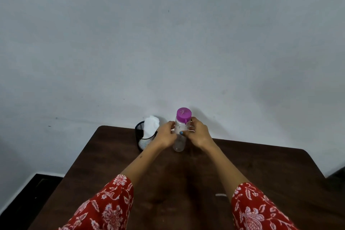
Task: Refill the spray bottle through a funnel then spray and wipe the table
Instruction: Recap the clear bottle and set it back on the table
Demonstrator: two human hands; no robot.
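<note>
Left grip: my left hand (166,135) reaches forward over the counter, fingers curled against the left side of the bottle (180,132), grasping its body below the cap.
Right grip: my right hand (199,132) comes in from the other side, fingers wrapped round the bottle's right side, the thumb with its blue-painted nail laid across the front; it grasps the bottle too.
Arms: both forearms stretch away from me and draw together at the bottle; red floral sleeves (104,205) cover them up to about the elbow.
Hidden: my hands cover the middle of the bottle, so I cannot tell what is printed there or how full it is; my fingertips behind it are out of sight.
Bottle: clear plastic, upright, standing on the counter near its far edge, close to the wall (168,43); a pink cap (183,113) sits on top.
Counter: dark brown wood (261,173), its near part cut off by the frame.
Beside the bottle: a black mesh cup (141,141) just left of my left hand, white cloth (150,126) sticking out of it.
Near my right sleeve: a small white thing (220,195) on the counter, too small to make out.
</note>
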